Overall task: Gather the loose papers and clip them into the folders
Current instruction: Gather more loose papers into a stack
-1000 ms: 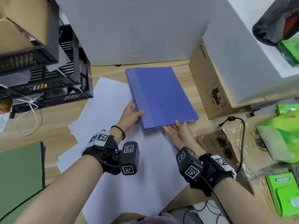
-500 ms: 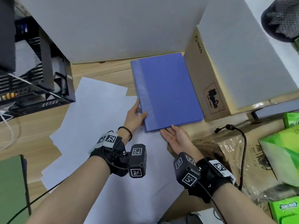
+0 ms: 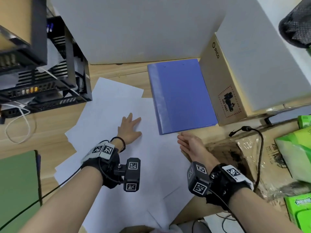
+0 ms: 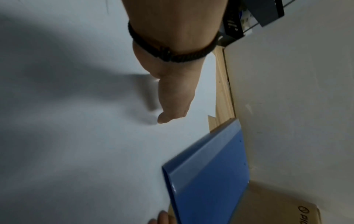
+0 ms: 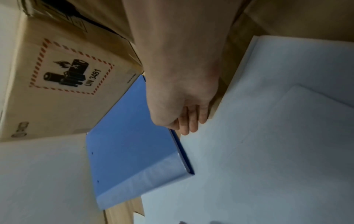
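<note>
A closed blue folder (image 3: 182, 96) (image 4: 208, 181) (image 5: 134, 145) lies flat on the wooden desk against a cardboard box. Several loose white papers (image 3: 107, 132) (image 4: 76, 136) (image 5: 268, 136) spread over the desk to its left and in front of it. My left hand (image 3: 129, 128) (image 4: 172, 97) lies flat on the papers, fingers spread and straight, a little left of the folder. My right hand (image 3: 188, 142) (image 5: 184, 109) hovers open just below the folder's near edge, fingers straight, holding nothing. A green folder (image 3: 18, 187) lies at the lower left.
A cardboard box (image 3: 222, 88) with a battery label stands right of the blue folder. A black wire rack (image 3: 42, 81) fills the upper left. White boards (image 3: 143, 27) wall the back. Green packets (image 3: 296, 157), a cable (image 3: 252, 140) and crumpled plastic crowd the right side.
Both hands let go of the blue folder, which now rests against the box. My left hand moved left onto the papers; my right hand drew back from the folder's near edge.
</note>
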`<control>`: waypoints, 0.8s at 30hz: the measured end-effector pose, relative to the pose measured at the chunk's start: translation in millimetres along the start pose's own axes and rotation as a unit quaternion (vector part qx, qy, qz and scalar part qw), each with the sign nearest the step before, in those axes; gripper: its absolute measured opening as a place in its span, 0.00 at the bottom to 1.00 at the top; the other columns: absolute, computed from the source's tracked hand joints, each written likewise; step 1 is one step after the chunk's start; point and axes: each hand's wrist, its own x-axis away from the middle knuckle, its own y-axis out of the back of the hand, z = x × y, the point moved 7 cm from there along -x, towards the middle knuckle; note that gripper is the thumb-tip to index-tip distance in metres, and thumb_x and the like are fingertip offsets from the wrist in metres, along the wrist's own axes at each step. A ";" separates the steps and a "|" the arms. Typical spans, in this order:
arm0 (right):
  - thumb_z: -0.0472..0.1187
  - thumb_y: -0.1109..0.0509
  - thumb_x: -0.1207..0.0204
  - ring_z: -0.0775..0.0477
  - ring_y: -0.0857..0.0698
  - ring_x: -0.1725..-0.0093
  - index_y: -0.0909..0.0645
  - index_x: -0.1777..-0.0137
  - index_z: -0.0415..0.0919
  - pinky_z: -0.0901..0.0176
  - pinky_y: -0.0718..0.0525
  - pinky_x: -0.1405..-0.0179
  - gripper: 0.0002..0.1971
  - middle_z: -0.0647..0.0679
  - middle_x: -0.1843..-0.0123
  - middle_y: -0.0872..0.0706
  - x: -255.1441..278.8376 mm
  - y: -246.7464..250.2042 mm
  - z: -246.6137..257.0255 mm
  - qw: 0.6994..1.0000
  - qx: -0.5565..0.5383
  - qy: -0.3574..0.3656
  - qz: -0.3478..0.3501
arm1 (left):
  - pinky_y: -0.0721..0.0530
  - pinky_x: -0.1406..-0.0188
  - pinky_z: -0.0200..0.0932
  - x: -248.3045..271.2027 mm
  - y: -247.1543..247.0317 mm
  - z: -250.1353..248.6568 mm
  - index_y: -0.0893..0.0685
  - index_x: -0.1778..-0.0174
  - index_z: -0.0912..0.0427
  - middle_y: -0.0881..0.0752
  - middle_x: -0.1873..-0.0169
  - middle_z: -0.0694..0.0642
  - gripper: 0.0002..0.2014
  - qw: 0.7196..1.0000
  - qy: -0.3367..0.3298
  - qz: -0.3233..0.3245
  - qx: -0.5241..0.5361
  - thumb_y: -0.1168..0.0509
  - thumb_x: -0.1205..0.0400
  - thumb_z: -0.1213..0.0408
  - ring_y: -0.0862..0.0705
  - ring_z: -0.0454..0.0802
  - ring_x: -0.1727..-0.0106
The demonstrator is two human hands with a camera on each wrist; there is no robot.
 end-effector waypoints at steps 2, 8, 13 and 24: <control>0.35 0.35 0.19 0.53 0.19 0.58 0.19 0.41 0.43 0.64 0.22 0.58 0.09 0.49 0.54 0.16 4.2 -3.5 -3.7 0.999 0.036 0.038 -0.016 | 0.54 0.18 0.63 13.0 -4.6 18.6 0.42 0.17 0.48 0.59 0.15 0.53 0.35 0.999 0.002 0.030 0.013 0.35 0.19 0.62 0.65 0.56 0.16; 0.37 0.35 0.18 0.52 0.22 0.41 0.24 0.28 0.44 0.64 0.27 0.47 0.19 0.50 0.36 0.22 29.0 -32.7 -22.6 0.971 0.205 0.120 0.006 | 0.51 0.19 0.56 56.8 -10.4 68.6 0.46 0.16 0.48 0.62 0.16 0.54 0.39 1.000 -0.001 0.031 0.002 0.34 0.20 0.65 0.65 0.57 0.16; 0.34 0.31 0.21 0.45 0.27 0.27 0.25 0.26 0.38 0.60 0.29 0.33 0.23 0.42 0.27 0.25 52.0 -57.1 -44.4 0.938 0.300 0.174 0.015 | 0.49 0.19 0.55 84.3 -16.8 108.0 0.50 0.16 0.46 0.62 0.16 0.55 0.44 0.998 0.002 0.021 -0.059 0.30 0.23 0.60 0.63 0.57 0.16; 0.38 0.27 0.24 0.44 0.28 0.25 0.30 0.22 0.40 0.61 0.28 0.37 0.30 0.41 0.24 0.28 75.0 -58.0 -78.1 0.929 0.331 0.169 0.003 | 0.39 0.23 0.59 130.9 1.5 169.2 0.47 0.18 0.51 0.50 0.18 0.60 0.54 0.993 0.093 -0.062 -0.044 0.22 0.36 0.53 0.53 0.63 0.17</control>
